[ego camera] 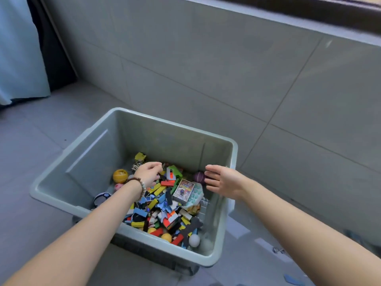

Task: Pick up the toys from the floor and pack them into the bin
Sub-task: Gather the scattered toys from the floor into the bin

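A pale grey-green plastic bin (pixel 171 123) stands on the grey tiled floor (pixel 37 145), and places are given from it. A heap of small coloured blocks and toys (pixel 160 205) lies inside, with a yellow ball (pixel 120 176) by its left wall and a purple ball (pixel 198 176) by its right wall. The left hand (pixel 147 172), above a beaded bracelet (pixel 141 185), hangs over the heap with fingers curled down; whether it pinches anything cannot be told. The right hand (pixel 221 179) hovers inside the right wall, fingers straight, holding nothing. A blue flat piece (pixel 292 280) lies on the floor beyond the bin's near right corner.
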The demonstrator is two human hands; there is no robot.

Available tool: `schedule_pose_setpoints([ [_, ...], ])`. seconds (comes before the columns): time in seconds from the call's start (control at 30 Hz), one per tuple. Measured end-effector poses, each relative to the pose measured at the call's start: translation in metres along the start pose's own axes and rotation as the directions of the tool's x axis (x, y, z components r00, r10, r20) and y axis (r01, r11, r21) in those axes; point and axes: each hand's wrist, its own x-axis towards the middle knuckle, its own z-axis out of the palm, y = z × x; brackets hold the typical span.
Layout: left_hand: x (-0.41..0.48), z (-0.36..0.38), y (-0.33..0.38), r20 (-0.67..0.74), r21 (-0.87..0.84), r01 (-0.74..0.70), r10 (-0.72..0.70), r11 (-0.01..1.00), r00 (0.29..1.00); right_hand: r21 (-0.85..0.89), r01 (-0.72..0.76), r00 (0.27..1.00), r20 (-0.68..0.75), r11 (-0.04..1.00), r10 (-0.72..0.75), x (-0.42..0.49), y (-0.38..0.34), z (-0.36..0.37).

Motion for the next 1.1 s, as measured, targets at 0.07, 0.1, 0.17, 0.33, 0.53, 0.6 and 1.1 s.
schedule_pose_setpoints([
  [0.07,-0.016,0.013,0.024,0.009,0.078,-0.134,0.134,0.988,0.991,-0.038,0.065,0.998,-0.016,0.997,-0.066,-0.032,-0.02,-0.023],
  [0.1,-0.026,0.022,0.037,0.014,0.11,-0.196,0.196,0.974,0.981,-0.061,0.1,0.994,-0.034,0.993,-0.102,-0.049,-0.028,-0.039],
  [0.17,-0.045,0.045,0.063,0.044,0.159,-0.3,0.297,0.941,0.954,-0.098,0.16,0.982,-0.086,0.982,-0.169,-0.084,-0.041,-0.078],
  [0.33,-0.101,0.144,0.11,0.235,0.245,-0.472,0.421,0.847,0.876,-0.235,0.198,0.915,-0.304,0.952,-0.265,-0.18,-0.028,-0.201],
  [0.53,-0.145,0.293,0.111,0.519,0.375,-0.597,0.373,0.709,0.769,-0.338,0.044,0.826,-0.517,0.94,-0.225,-0.254,0.04,-0.33],
  [0.6,-0.15,0.341,0.097,0.604,0.424,-0.64,0.327,0.641,0.727,-0.343,-0.034,0.796,-0.578,0.939,-0.182,-0.263,0.071,-0.366],
  [1.1,-0.091,0.565,-0.067,0.82,0.558,-0.788,-0.025,0.26,0.572,-0.265,-0.223,0.758,-0.652,0.938,-0.004,-0.131,0.283,-0.502],
])
